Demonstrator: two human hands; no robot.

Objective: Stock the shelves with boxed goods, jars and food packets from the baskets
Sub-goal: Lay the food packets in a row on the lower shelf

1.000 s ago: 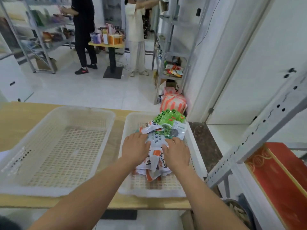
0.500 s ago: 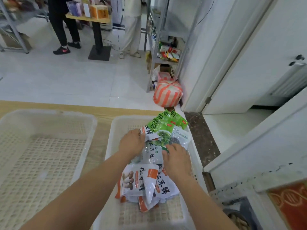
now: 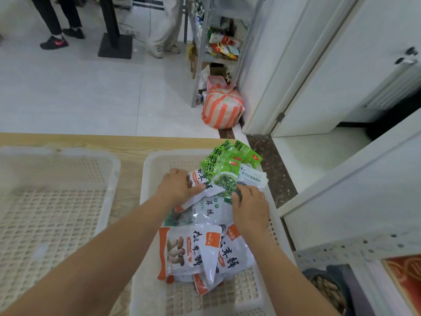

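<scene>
right basket [image 3: 145, 192] holds packets | green packets [image 3: 224, 164] at its far right corner, long axis pointing away | left hand [image 3: 180, 187] pinches a white-orange packet [image 3: 200, 181] | right hand [image 3: 249, 205] nearer the green ones, grasp unclear

Glossy packets [image 3: 193, 252] (plastic), matt perforated basket [image 3: 150, 224]

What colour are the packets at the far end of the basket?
Bright green packets with white lettering, clearest in the head view.
</scene>
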